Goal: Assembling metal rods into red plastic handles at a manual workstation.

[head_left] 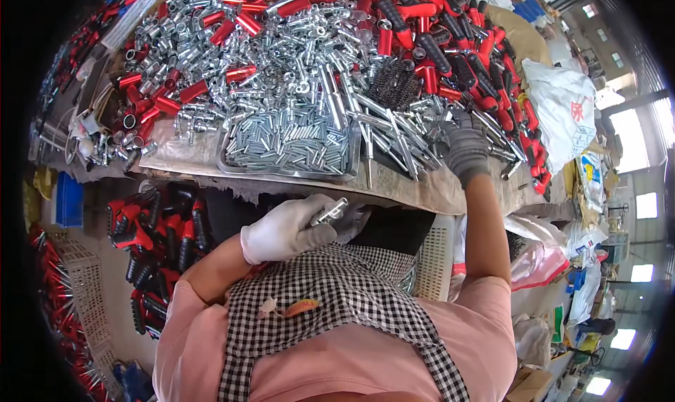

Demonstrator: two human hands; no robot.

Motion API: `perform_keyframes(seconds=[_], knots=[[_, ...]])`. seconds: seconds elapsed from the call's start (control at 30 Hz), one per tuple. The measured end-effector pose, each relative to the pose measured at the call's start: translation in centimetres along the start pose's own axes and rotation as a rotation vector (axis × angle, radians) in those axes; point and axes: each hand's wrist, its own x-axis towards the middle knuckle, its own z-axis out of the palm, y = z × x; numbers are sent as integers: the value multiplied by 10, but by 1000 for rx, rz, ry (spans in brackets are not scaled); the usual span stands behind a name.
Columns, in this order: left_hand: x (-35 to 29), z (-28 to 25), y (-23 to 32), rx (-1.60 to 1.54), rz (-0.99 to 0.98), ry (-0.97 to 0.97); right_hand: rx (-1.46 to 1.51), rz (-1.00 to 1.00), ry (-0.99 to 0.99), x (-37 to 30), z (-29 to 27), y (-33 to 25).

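My left hand (287, 230), in a white glove with grey fingertips, is closed around a short shiny metal tube fitting (329, 211) in front of the bench edge. Reaching forward to the right, my right hand (467, 147) wears a grey glove. Its fingers curl down among loose metal fittings (427, 119) beside the red and black handles (485, 75); whatever lies under the fingertips is hidden. Long metal rods (402, 145) lie just left of this hand. A clear tray (288, 171) of small metal pins (285, 140) sits at the bench's front edge.
A large heap of silver fittings (260, 43) and red tubes (193, 91) covers the bench (179, 152). Below left are more red and black handles (165, 247) and a plastic crate (81, 282). A white sack (559, 110) stands at the right.
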Motion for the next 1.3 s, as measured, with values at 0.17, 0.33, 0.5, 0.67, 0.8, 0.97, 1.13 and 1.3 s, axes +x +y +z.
perform_keyframes(seconds=[0.17, 0.33, 0.5, 0.67, 0.8, 0.97, 1.13, 1.3], knots=[[-5, 1, 9, -43, -47, -56, 462, 16, 194, 5, 41, 17], [-14, 0, -2, -53, -48, -10, 1004, -176, 156, -5, -37, -67], [-19, 1, -11, 6, -173, -40, 1065, -440, -266, -9, -73, -112], [-25, 7, -14, -76, -156, -3, 990, -538, -470, -9, -71, -162], [-34, 10, -16, 98, -147, -40, 893, -647, -244, -22, -70, -175], [-43, 17, -25, 15, -82, 118, 1093, -726, -76, -12, -76, -163], [-45, 23, -26, 13, -46, 123, 1086, -747, -303, -29, -42, -155], [-43, 20, -24, 49, -61, 87, 1208, -690, -239, -11, -69, -162]])
